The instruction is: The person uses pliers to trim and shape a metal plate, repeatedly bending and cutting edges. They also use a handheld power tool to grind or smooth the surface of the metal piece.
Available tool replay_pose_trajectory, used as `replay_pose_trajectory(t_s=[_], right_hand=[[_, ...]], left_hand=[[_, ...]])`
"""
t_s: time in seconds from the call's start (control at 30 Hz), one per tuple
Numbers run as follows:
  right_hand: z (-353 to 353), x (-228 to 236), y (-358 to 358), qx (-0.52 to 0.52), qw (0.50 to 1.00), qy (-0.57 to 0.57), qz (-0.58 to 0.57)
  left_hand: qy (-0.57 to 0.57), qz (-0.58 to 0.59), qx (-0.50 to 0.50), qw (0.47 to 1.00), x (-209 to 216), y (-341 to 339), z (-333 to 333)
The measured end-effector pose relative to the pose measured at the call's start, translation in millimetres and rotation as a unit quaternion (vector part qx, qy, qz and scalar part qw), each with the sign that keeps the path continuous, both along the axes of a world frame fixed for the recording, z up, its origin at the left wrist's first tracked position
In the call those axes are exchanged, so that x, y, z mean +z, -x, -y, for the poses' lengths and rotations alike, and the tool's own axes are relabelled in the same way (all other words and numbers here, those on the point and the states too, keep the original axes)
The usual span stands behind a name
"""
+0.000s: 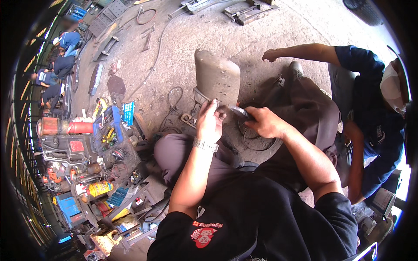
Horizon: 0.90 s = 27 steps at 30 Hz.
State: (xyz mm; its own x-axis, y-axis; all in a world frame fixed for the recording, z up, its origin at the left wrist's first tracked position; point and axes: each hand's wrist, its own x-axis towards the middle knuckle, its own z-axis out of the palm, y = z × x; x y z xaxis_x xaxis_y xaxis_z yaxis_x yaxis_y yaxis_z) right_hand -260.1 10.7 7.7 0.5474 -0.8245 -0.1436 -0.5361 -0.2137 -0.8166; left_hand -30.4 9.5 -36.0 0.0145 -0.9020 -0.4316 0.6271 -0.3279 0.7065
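Several bright containers crowd the lower left of the frame: a yellow can (101,188) with a dark label band lying on its side, a red cylinder (80,127) above it, a red square panel (76,146) on a grey machine body, and a blue box (68,206) near the bottom. A small blue rectangular card with rows of white print (128,112) stands at centre left, beside a blue tray of yellow-handled tools (106,129) (the print is too small to read anyway).

At the centre, a curved, dusty grey metal plate (216,77) stands upright on the concrete floor (278,30). The left hand (210,122), a metal watch (205,145) on its wrist, is raised with the forearm coming up from the lower edge; its fingers are closed on the plate's lower edge. The right hand (264,122) reaches in from the right, fist closed around a dark slim tool (238,111) whose tip points left toward the plate's base, just beside the left fingers.

At upper right a co-worker in dark blue stretches an arm (300,52) out leftward over the floor, the hand loosely curled.
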Motion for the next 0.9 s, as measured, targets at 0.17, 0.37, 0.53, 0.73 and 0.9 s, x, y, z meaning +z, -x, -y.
replay_pose_trajectory(t_s=[0.17,0.37,0.53,0.73,0.9], right_hand=[[1,-9,-9,-0.261,0.959,-0.074,0.080],[14,-22,-28,-0.294,0.871,-0.198,0.340],[27,-16,-20,-0.294,0.872,-0.159,0.358],[51,-6,10,-0.222,0.958,-0.043,0.178],[64,41,17,-0.110,0.992,0.056,-0.030]], left_hand=[[-0.062,-0.088,0.045,0.993,0,4,2],[-0.067,-0.118,-0.023,0.990,10,14,-3],[-0.135,-0.102,-0.074,0.983,11,-13,-5],[-0.007,0.231,-0.064,0.971,44,-24,-38],[0.370,0.731,0.069,0.569,118,-36,-12]])
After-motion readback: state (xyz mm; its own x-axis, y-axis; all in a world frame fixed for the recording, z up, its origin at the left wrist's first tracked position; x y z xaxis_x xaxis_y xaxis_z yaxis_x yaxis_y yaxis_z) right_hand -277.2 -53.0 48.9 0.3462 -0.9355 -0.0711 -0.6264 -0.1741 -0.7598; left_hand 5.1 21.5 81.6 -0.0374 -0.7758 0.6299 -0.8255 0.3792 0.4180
